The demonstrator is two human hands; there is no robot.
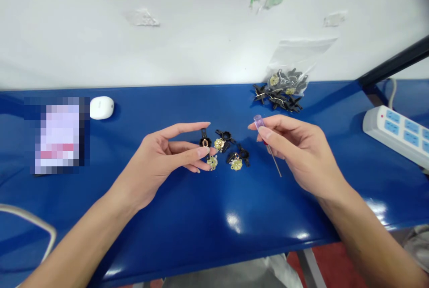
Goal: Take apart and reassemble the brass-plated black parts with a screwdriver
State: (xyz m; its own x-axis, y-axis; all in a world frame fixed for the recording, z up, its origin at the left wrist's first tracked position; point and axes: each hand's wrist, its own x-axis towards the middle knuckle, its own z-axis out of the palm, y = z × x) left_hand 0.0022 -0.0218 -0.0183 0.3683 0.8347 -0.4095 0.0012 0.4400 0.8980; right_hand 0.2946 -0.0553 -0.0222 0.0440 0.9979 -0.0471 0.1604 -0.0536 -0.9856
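Note:
My left hand (170, 149) has its index finger stretched out, with thumb and middle finger pinched together. At these fingertips is a small black plastic part (203, 133) with a copper-coloured centre, and a round brass plate (212, 162) shows just below the thumb. The pinch itself is partly hidden. In my right hand (288, 140) is a screwdriver (259, 121) with a clear purple handle, its thin shaft slanting down to the right above the table. Between the hands lie a second brass plate (219, 145), a third brass plate (236, 164) and black ring-shaped parts (244, 154).
Behind my right hand are a clear plastic bag (295, 57) of similar parts and a pile of black parts (281, 100). A white power strip (395, 133) stands at the right. To the left lie a white case (102, 108) and a pixelated phone-like object (60, 136) on the blue table (201, 234).

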